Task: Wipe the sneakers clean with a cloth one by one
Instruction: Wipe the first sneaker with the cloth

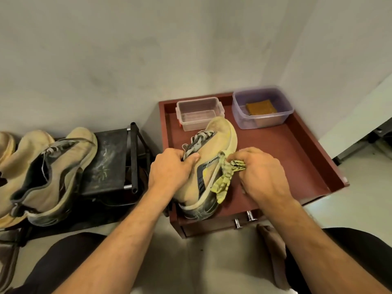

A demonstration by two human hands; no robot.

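Observation:
A tan sneaker (214,149) with grey laces and a dark heel sole lies tilted on its side on the dark red cabinet top (297,158). My left hand (171,168) grips it at the laces and tongue. My right hand (263,175) is closed on a yellow-green patterned cloth (226,177), which is pressed against the sneaker's side and sole edge. A second tan sneaker (53,177) rests on a black rack at the left, with more tan shoes (6,145) beside it at the frame's edge.
An empty clear plastic box (198,113) and a purple tub (263,107) holding a brown pad stand at the back of the cabinet top. The black shoe rack (114,160) is left of the cabinet. White walls close in behind. My knees fill the bottom.

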